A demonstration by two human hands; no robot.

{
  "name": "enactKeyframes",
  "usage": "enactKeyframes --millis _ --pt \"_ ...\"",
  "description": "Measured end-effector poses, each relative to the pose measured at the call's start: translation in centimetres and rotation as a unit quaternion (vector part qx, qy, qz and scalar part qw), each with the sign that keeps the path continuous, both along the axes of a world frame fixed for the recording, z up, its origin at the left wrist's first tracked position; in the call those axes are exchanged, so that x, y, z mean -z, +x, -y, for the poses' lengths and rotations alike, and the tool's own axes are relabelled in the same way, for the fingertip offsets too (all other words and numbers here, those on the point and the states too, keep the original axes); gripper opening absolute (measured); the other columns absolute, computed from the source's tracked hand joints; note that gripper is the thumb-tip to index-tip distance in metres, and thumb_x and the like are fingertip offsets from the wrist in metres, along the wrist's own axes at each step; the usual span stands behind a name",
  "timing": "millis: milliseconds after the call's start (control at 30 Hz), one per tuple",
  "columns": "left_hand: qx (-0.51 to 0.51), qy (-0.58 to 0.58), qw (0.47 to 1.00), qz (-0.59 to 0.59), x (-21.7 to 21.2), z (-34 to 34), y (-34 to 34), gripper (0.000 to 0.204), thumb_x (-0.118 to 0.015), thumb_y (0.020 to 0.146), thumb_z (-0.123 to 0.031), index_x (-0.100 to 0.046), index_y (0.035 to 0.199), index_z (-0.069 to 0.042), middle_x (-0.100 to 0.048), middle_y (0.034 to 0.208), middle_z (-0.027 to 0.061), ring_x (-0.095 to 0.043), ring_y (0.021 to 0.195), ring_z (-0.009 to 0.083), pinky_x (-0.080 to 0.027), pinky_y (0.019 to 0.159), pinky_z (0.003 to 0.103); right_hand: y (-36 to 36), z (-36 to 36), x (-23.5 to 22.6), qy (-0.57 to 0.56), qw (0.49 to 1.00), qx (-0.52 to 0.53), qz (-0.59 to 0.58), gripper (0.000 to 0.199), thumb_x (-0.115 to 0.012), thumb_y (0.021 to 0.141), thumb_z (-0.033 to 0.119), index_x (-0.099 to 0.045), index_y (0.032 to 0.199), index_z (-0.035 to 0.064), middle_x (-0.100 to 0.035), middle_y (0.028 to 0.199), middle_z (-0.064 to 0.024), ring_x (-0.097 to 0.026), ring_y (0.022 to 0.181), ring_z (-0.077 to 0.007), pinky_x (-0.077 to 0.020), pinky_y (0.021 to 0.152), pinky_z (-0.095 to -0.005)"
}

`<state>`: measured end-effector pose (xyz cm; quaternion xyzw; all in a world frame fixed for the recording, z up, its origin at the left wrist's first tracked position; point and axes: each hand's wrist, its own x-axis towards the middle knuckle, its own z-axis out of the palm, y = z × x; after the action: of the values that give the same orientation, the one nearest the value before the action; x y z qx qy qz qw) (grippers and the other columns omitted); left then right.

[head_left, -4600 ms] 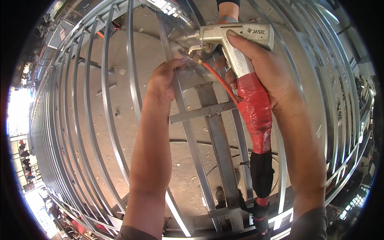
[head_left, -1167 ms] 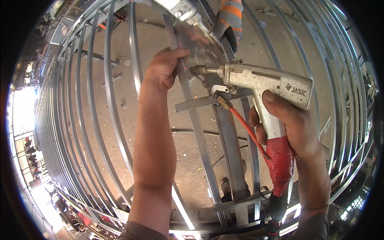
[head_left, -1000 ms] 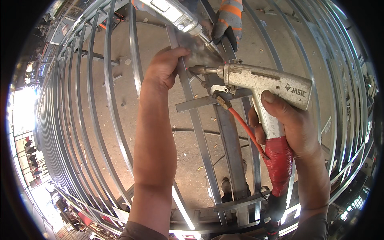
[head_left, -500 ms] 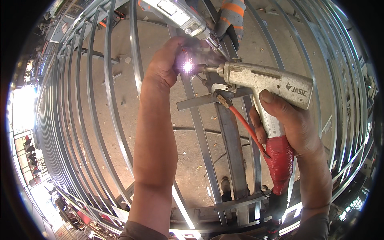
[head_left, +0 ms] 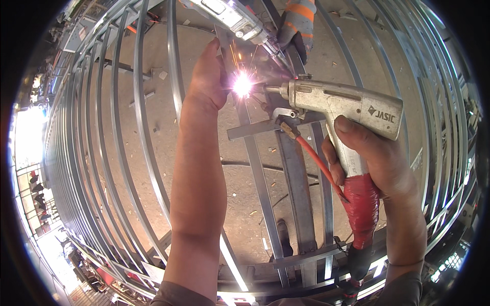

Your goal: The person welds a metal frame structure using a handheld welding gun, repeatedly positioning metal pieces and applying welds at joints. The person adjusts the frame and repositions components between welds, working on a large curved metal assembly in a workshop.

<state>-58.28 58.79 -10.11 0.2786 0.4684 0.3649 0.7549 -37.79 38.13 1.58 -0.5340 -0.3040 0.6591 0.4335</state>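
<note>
My right hand (head_left: 375, 153) is wrapped round the grip of a pale metal welding gun (head_left: 347, 102). Red tape (head_left: 360, 204) covers the lower part of its handle, and an orange-red hose (head_left: 317, 160) runs beside it. The gun's nozzle points left at a bright welding arc (head_left: 243, 85) throwing sparks. Just left of the arc, my left hand (head_left: 208, 76) is closed at a steel bar (head_left: 258, 163), with one digit pointing up along it; glare hides most of its fingers. A short steel crosspiece (head_left: 250, 129) lies across the bars below the arc.
Another person's gloved hand (head_left: 297, 25), grey with orange stripes, is beyond the arc near a second metal tool (head_left: 229, 20) that angles in towards it. Long steel tubes (head_left: 143, 117) form a frame on both sides above a littered floor (head_left: 240, 199). A shoe (head_left: 283, 232) shows below.
The arc is larger and brighter, with more sparks rising. My right hand and the welding gun have shifted slightly right. A digit of my left hand has straightened upwards.
</note>
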Motion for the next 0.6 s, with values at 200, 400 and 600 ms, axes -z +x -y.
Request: enactKeyframes --millis 200,400,600 --pt "-0.001 0.005 1.0 -0.029 -1.3 0.9 0.3 0.061 -0.03 0.111 -0.046 -0.058 0.135 0.003 -0.072 0.116 0.0196 -0.07 0.106 0.0283 -0.053 0.099 0.043 -0.3 0.2 -0.3 0.0 1.0 0.012 0.013 0.027 -0.065 0.103 0.021 -0.067 0.117 -0.0017 -0.065 0.074 -0.0076 -0.062 0.055 -0.0153 -0.049 0.05 -0.0286" --pt "-0.004 0.003 1.0 -0.014 -1.8 1.1 0.4 0.062 -0.027 0.112 -0.046 -0.057 0.135 0.003 -0.07 0.121 0.0197 -0.068 0.111 0.0285 -0.053 0.101 0.043 -0.2 0.2 -0.9 -0.014 0.999 -0.007 0.039 0.027 -0.062 0.104 0.022 -0.067 0.119 -0.0001 -0.063 0.068 -0.0081 -0.061 0.054 -0.015 -0.0477 0.051 -0.028" --pt "-0.016 -0.015 1.0 0.012 -1.9 1.0 0.5 0.065 -0.025 0.113 -0.049 -0.053 0.139 0.003 -0.068 0.124 0.0213 -0.067 0.114 0.0303 -0.053 0.103 0.045 0.1 0.3 -0.8 -0.012 0.998 -0.025 0.059 0.031 -0.062 0.102 0.025 -0.065 0.117 -0.0013 -0.065 0.071 -0.0104 -0.061 0.05 -0.0157 -0.0498 0.048 -0.0291"
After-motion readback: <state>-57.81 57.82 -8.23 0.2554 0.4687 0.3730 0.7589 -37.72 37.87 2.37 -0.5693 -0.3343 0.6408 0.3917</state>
